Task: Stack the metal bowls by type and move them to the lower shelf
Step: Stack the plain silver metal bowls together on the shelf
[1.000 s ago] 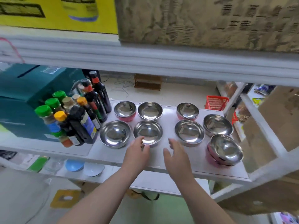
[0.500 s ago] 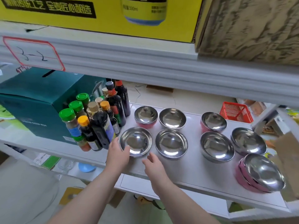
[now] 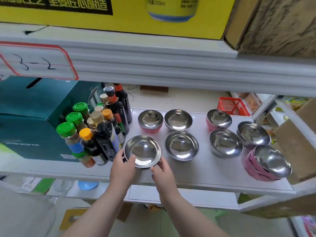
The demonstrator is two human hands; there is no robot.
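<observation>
- While both hands closed in from the near edge of the shelf (image 3: pixel 213 178), the front-left steel bowl (image 3: pixel 142 151) sat cupped between them, just beside the cluster of sauce bottles (image 3: pixel 102 134).
- The left hand (image 3: pixel 122 170) had its thumb hooked over the bowl's near rim and its fingers (image 3: pixel 118 153) curled around the left wall, clamped on the bowl; that side was crowded by the bottles, which would explain the tight wrap.
- The right hand (image 3: pixel 163 175) came at the near right rim with its fingers (image 3: pixel 162 162) loosely bent and touching the edge; I could not tell if it truly gripped or only steadied.
- A second plain bowl (image 3: pixel 182 145) stood just to the right, apart from the held one, and looked to me the likely mate for stacking.
- Pink-skirted bowls stood separately: one at the back left (image 3: pixel 150 121), one at the back right (image 3: pixel 218 120), and a tilted pink stack (image 3: pixel 268 162) at the far right, so sorting by type seemed barely begun.
- Two more plain bowls (image 3: pixel 225 143) and (image 3: pixel 254 134) stood between those, and another (image 3: pixel 178 119) at the back.
- Below, the lower shelf (image 3: pixel 184 196) showed as a pale strip under the wrists, with none of the bowls on it yet.
</observation>
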